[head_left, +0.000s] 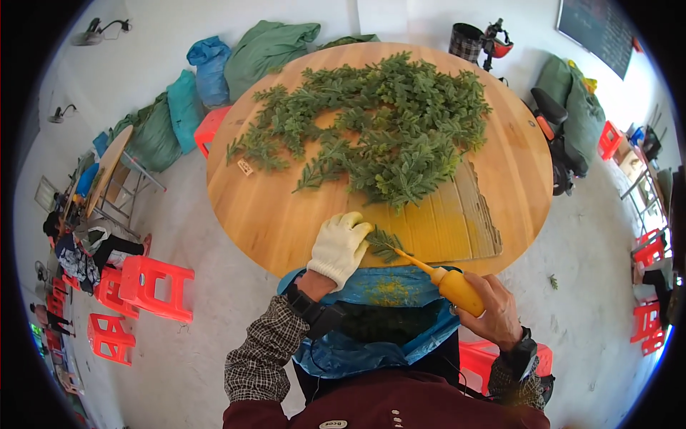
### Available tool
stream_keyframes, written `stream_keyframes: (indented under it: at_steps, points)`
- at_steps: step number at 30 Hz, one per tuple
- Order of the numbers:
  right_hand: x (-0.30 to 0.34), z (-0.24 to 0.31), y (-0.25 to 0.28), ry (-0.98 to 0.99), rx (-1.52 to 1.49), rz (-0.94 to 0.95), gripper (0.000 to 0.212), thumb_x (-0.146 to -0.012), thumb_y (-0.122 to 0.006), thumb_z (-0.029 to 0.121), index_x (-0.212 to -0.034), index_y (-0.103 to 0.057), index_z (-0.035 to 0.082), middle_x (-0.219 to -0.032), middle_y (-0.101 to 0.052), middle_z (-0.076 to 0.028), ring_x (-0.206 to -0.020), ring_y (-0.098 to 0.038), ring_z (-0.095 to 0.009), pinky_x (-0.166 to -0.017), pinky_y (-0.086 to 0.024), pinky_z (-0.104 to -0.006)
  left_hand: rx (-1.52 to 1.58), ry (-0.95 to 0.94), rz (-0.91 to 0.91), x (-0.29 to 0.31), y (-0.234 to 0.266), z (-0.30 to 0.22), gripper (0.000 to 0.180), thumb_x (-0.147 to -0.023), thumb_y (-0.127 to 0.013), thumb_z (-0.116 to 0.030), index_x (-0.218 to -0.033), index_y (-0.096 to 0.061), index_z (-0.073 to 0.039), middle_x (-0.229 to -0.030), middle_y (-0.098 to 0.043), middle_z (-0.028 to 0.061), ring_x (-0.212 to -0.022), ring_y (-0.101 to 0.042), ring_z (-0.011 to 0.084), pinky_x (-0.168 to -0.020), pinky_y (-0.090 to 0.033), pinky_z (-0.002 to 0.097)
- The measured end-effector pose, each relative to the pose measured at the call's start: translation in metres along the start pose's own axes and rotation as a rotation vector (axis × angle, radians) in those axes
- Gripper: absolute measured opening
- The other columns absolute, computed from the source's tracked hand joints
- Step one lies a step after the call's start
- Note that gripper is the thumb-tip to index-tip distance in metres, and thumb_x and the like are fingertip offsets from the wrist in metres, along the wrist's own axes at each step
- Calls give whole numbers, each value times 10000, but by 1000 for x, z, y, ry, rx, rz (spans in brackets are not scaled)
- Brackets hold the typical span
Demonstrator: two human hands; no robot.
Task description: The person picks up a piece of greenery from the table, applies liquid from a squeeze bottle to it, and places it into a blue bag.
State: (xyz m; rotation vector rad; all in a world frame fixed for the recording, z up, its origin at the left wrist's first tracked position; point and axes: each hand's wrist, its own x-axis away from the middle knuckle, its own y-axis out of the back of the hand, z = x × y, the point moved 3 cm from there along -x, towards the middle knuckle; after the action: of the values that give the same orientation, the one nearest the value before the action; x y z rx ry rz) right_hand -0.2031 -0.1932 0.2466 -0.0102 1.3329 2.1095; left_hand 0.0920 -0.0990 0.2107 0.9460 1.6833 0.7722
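My left hand, in a white knit glove, grips a small green artificial sprig at the near edge of the round wooden table. Bare, my right hand clasps a yellow squeeze bottle whose thin nozzle points left and touches the sprig. Under them lies a sheet of cardboard dusted with yellow. A big heap of green sprigs covers the middle and far side of the table. An open blue bag with yellow specks sits in my lap below the hands.
Red plastic stools stand on the floor at left, and more red stools at right. Green and blue sacks lean against the far wall. A person sits low at far left. A folded table stands nearby.
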Motion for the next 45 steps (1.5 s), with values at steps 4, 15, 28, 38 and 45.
stream_keyframes:
  at_steps: [4,15,28,38,45]
  points:
    - [-2,4,-4,-10,-15,9,577,-673,-762,156,-1201,-557,44,-912,-604,-165,-796,-627,-355,-684,-519,-406,-103,14,-145,1,17,-14,273,-776,-673,-151,-1036,-638,-76,-1042,-589,108,-993,-547,343,-866,-446,435]
    - [2,8,-5,14,42,-7,568,-681,-763,168,-1196,-558,46,-890,-603,-167,-763,-631,-350,-657,-523,-408,-90,289,-150,13,-1,-28,492,-733,-758,-303,-1119,-597,-44,-1135,-591,141,-1044,-546,341,-883,-423,464]
    - [-22,8,0,49,-69,-9,570,-658,-786,137,-1160,-533,42,-948,-590,-178,-809,-623,-365,-700,-519,-426,-109,308,-135,17,-8,-23,549,-724,-762,-353,-1135,-568,-45,-1130,-577,114,-1092,-518,317,-932,-393,455]
    - [-37,7,0,155,-62,-90,560,-681,-786,158,-1164,-520,57,-970,-579,-160,-804,-610,-362,-681,-514,-425,-92,293,-139,21,-10,-21,586,-716,-764,-367,-1158,-559,-41,-1154,-570,119,-1106,-512,323,-941,-388,460]
    - [-45,10,-7,210,-160,-200,548,-679,-778,125,-1140,-494,34,-937,-556,-189,-801,-588,-362,-689,-494,-403,-73,325,-111,21,-10,-21,607,-714,-766,-362,-1183,-572,-31,-1195,-575,138,-1139,-510,338,-976,-384,465]
